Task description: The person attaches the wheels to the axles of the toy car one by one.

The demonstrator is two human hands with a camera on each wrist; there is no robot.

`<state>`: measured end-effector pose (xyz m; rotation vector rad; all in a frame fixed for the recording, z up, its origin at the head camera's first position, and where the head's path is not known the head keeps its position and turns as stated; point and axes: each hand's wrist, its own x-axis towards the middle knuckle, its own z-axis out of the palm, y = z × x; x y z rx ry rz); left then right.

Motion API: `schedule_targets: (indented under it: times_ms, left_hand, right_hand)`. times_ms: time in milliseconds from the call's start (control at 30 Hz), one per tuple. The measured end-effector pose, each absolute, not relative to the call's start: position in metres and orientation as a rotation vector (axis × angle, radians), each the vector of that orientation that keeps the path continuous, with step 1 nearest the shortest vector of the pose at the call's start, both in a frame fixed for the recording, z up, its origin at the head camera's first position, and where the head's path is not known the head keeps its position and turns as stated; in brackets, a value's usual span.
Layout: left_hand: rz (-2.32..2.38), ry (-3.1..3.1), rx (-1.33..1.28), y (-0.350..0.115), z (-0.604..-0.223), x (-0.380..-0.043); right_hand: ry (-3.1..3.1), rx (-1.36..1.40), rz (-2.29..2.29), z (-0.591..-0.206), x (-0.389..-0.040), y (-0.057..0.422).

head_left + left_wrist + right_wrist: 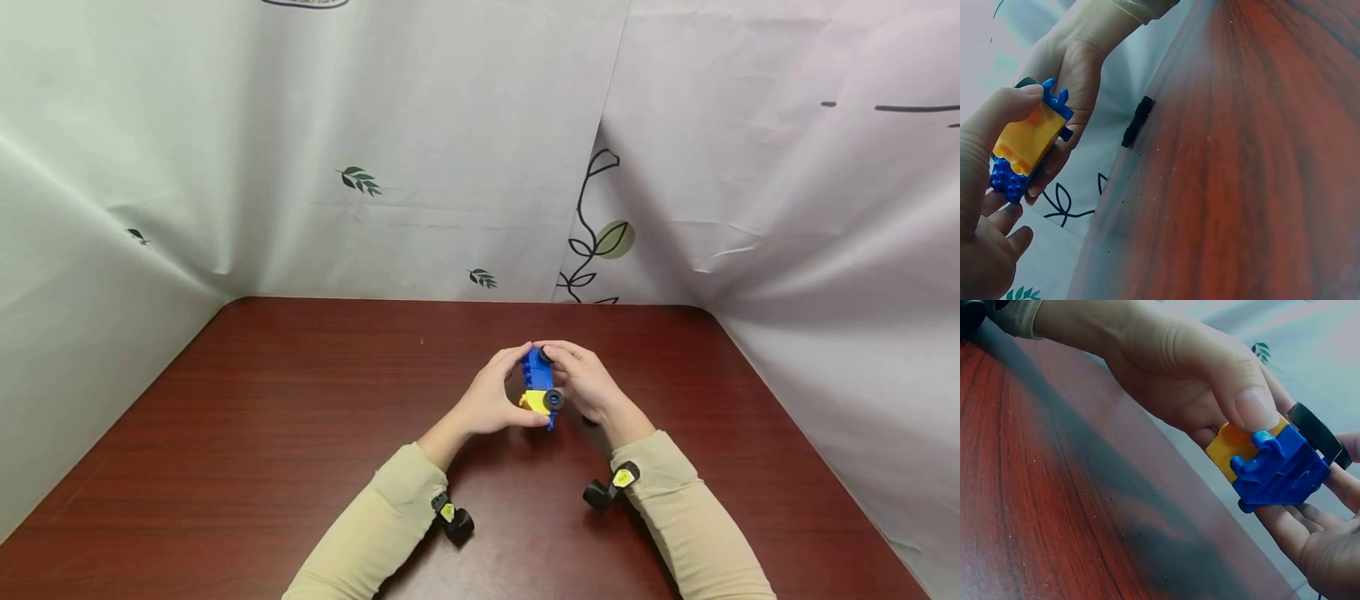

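Both hands pinch the blue-and-yellow brick car (538, 388) above the middle of the red-brown table (300, 433): left hand (495, 398) with thumb curled on the near yellow end, right hand (585, 382) cupping the far blue end, fingers by a black wheel (1313, 428). A loose black piece (589, 422), probably another wheel, lies just right of the car. Judgement: steady the body with the left hand, press square with the right.

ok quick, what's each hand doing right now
left hand: holding the blue and yellow brick toy car
right hand: holding the same car, fingers at its black wheel
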<state>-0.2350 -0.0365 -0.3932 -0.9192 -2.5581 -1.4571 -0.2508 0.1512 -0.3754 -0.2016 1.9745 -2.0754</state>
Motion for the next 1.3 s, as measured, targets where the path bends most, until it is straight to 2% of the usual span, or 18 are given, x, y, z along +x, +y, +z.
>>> schedule_targets:
  times_ms: [1300]
  left_hand:
    - [-1.44,-2.533,-0.92,-0.0394,-0.3888,-0.2351]
  right_hand:
    - [1.974,-0.163,-2.191,-0.3712,-0.2474,0.1424]
